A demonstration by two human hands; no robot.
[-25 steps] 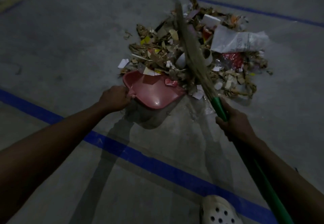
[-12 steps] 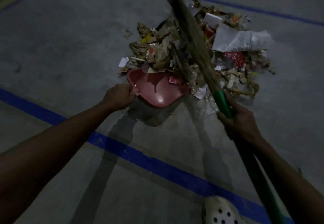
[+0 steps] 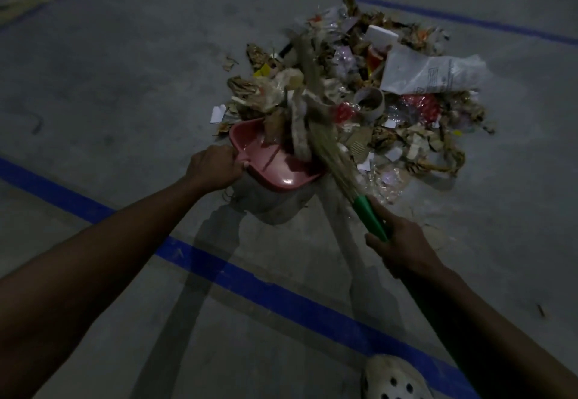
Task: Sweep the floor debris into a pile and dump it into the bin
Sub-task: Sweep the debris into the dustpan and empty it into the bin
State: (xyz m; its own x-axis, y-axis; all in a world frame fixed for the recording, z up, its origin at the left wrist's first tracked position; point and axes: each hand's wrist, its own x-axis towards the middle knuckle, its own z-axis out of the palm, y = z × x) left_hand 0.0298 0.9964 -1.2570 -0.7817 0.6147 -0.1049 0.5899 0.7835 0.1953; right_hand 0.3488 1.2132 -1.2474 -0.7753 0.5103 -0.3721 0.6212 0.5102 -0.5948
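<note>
A pile of debris made of paper scraps, cardboard, dry leaves and plastic wrappers lies on the grey concrete floor. A pink dustpan sits at the pile's near left edge, and my left hand grips its handle. My right hand holds the green handle of a straw broom. The broom's bristles lie across the pile and press scraps over the dustpan's mouth. Several pieces of paper and cardboard rest inside the pan. No bin is in view.
A blue painted line crosses the floor between me and the pile, and another blue line runs behind it. My white perforated clog shows at the bottom. Bare concrete lies to the left.
The broom swung up off the pile, then came down and dragged scraps toward me into the dustpan. The dustpan now holds more debris. My left hand stayed on the handle.
</note>
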